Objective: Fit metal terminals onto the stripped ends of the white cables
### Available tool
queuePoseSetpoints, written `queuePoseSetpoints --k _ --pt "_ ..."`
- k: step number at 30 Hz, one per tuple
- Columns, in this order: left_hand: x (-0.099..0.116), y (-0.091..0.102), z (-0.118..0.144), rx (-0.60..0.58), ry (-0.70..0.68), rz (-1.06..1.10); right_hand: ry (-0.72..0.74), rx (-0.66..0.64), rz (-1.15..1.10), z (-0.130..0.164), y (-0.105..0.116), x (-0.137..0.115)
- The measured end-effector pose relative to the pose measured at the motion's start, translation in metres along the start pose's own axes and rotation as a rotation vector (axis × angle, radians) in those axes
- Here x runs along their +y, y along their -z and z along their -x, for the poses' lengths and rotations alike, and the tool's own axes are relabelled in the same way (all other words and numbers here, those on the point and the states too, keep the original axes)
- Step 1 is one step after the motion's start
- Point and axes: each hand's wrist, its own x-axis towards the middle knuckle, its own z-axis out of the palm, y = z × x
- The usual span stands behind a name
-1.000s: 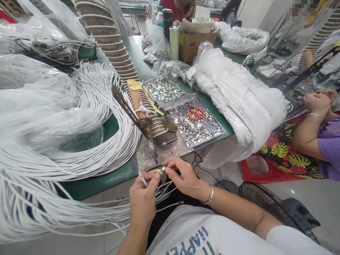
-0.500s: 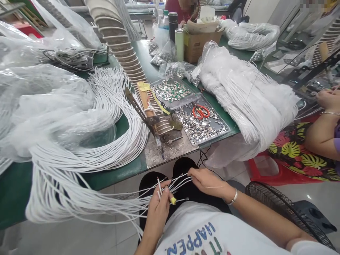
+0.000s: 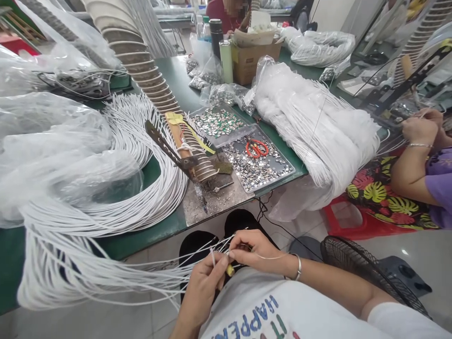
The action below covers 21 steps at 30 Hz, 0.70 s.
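1. Your left hand (image 3: 203,287) pinches a thin white cable end (image 3: 212,256) and a small yellow piece (image 3: 230,270), below the green table's (image 3: 141,238) near edge.
2. Your right hand (image 3: 256,252), just beside it, closes its fingertips on the loose white cables (image 3: 165,268) trailing off that table.
3. Red scissors (image 3: 257,148) lie in a tray (image 3: 287,165) on the table.

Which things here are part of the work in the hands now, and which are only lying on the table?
In hand:
left hand
right hand
white cables
small yellow piece

Lying about:
red scissors
tray of metal parts
cardboard box
bagged white cables
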Motion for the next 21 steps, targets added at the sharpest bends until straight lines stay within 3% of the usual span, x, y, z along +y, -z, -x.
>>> queuePoseSetpoints --k 9,17,21 --pt "0.024 -0.012 -0.005 0.192 -0.053 0.024 -0.052 0.032 -0.069 -0.002 0.002 -0.003" --pt "0.006 -0.005 -0.007 0.219 -0.099 0.077 -0.047 0.008 -0.088 -0.004 0.001 0.001" --pt "0.012 -0.007 -0.007 0.221 -0.098 0.045 -0.088 0.021 -0.110 -0.006 -0.001 -0.001"
